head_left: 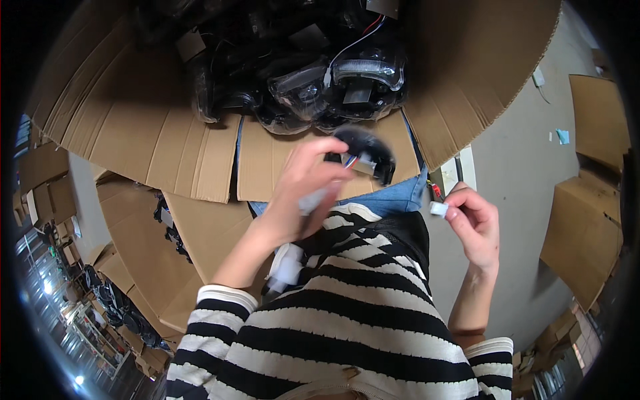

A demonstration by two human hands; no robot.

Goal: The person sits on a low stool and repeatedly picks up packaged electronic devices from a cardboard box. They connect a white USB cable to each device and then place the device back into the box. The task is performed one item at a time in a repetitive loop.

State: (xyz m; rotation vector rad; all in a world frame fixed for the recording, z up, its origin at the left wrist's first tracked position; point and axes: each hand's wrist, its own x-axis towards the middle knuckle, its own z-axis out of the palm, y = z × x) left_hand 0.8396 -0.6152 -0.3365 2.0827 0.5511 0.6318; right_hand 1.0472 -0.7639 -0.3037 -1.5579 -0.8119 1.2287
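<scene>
My left hand (300, 190), slightly blurred, grips the near-left edge of a black curved plastic part (373, 150) over the box edge. Thin coloured wires (351, 161) show at its fingers, and a pale, whitish patch lies under the palm, too smeared to name. To the right and apart from it, my right hand (475, 223) pinches a small white plug connector (439, 209) between thumb and forefinger. Just beyond that connector is a small red piece (437, 191) with dark leads; whether they join is unclear.
A large open cardboard box (467, 87) stands ahead, holding several black plastic parts (300, 87) in clear bags, some with wires. More cardboard boxes stand left (133, 233) and right (580, 233). A white translucent bundle (287, 267) lies against my striped top. Grey floor (520, 173) shows at right.
</scene>
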